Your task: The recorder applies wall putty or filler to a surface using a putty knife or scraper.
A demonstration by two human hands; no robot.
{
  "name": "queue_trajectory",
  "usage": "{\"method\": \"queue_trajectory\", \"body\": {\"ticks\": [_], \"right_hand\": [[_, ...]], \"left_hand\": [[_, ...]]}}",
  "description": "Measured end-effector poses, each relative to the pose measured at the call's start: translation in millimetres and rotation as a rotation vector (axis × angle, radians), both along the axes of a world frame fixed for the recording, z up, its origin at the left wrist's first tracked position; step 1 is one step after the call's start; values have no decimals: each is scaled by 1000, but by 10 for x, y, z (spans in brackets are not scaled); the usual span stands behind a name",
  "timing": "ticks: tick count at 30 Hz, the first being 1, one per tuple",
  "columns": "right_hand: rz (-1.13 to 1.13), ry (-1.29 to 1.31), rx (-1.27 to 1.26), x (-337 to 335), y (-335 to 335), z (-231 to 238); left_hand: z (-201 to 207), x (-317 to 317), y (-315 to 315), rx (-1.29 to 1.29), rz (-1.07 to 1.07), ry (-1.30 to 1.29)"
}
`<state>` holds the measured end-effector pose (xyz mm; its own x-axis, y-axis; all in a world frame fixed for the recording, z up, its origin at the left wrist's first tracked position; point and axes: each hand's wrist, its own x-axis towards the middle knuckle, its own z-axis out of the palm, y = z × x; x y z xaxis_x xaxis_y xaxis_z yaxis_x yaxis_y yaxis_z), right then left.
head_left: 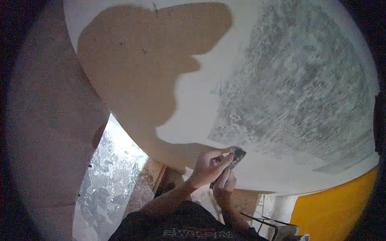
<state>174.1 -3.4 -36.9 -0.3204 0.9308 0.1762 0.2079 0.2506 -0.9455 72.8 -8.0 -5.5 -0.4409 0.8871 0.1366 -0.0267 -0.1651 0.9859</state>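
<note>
left hand (207, 166) pinches a scraper (238, 155); right hand (224, 185) curls below, grasp unclear; steady, light pressure seems best.

- One lettered item noted from where I stand: a single line of lettering (197, 233) across the person's dark shirt (177, 215).
- Form: block capitals in pale outlined strokes on dark cloth, set in one row.
- Orientation: letters stand upside down in the head view, close to the lower edge.
- Legibility: partial; dim light softens the strokes.
- Also logged: small dark marks (144, 51) on the brown patch (132, 80) of the large surface (193, 104); too small for me to tell if written.
</note>
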Motion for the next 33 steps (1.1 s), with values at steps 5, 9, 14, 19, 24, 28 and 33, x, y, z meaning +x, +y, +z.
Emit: {"method": "queue_trajectory", "body": {"ticks": [5,9,14,19,24,28,33], "right_hand": [[-86,-142,452,22,1,-55],[54,72,175,34,31,-60],[33,63,202,23,2,26],[4,-36,131,5,33,25],[-149,-216,803,2,62,-61],[-10,-212,247,19,-3,-22],[32,65,117,42,-52,120]], "left_hand": [[66,24,-31,-24,64,135],[119,54,4,0,35,-92],[164,-5,-42,-11,9,169],[130,2,-31,12,28,56],[70,29,-23,-212,-51,-155],[65,54,-37,-3,-27,-123],[55,55,-30,74,103,103]]}}
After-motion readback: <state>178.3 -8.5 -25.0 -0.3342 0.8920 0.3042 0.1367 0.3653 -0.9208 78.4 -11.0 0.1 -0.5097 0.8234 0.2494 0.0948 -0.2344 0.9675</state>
